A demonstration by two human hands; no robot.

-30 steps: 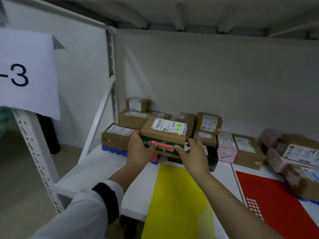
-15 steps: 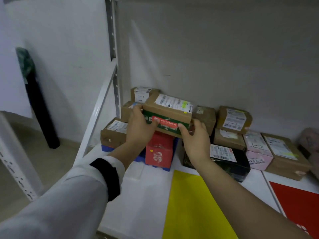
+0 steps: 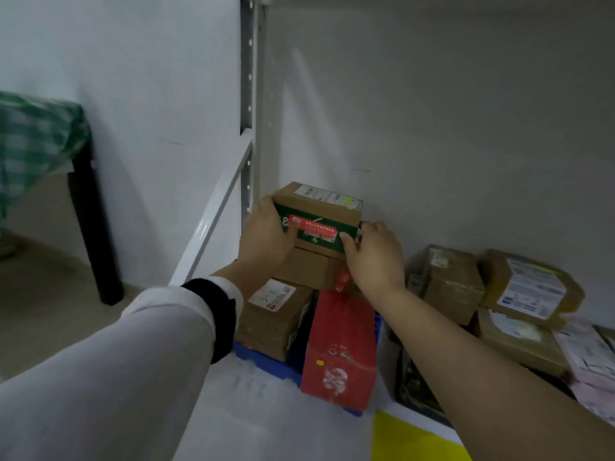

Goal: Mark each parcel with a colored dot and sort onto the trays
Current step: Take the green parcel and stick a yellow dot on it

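The left hand and right hand grip the parcel by its ends atop a brown box in the back-left corner of the shelf. Its left edge lies just beside the post; open room shows above it.

The white metal shelf board carries a blue ribbed plastic tray in its back left corner, a dark flat parcel just beside it, and a yellow flat sheet at the front edge.

Light: dim, cool, flat
Shadows: soft diagonal streaks on back wall
Glare: sheen on white brace
Sharpness: soft, sleeve blurred
Edges: wide-angle bending
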